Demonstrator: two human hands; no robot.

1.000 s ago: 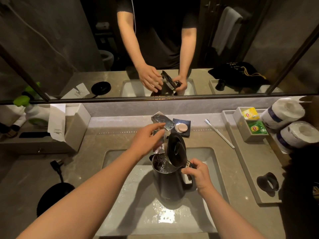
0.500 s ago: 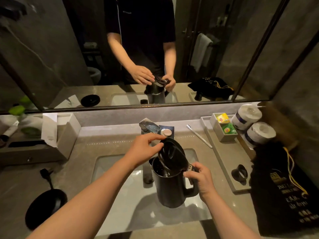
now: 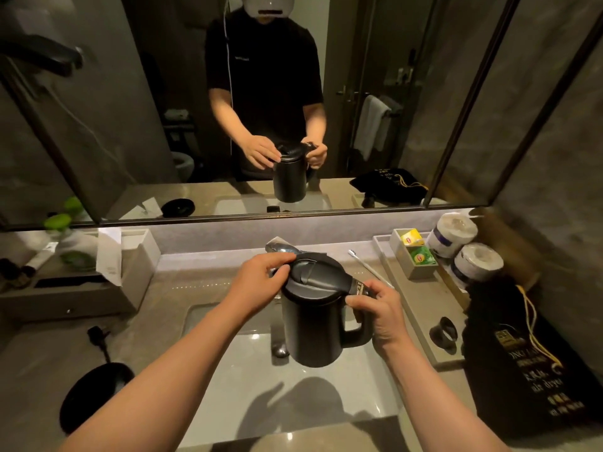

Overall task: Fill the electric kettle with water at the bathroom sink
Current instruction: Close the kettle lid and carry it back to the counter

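Head view: black kettle (image 3: 315,324), lid down, held above sink (image 3: 326,399). Right hand (image 3: 380,313), fingers wrapped round handle. Left hand (image 3: 257,283), fingers resting on lid front. Base (image 3: 94,394) on worktop (image 3: 182,298), left.

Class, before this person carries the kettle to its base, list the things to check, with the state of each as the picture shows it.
1. Lid shut: ok, it lies flat, left hand on it.
2. Grip on handle: ok, right hand is wrapped round it.
3. Kettle clear of sink: ok, held above the basin.
4. Water level inside: cannot tell, lid hides it.
5. Tap off: cannot tell, mostly hidden behind the kettle.
6. Base free: ok, nothing on it, left of sink.
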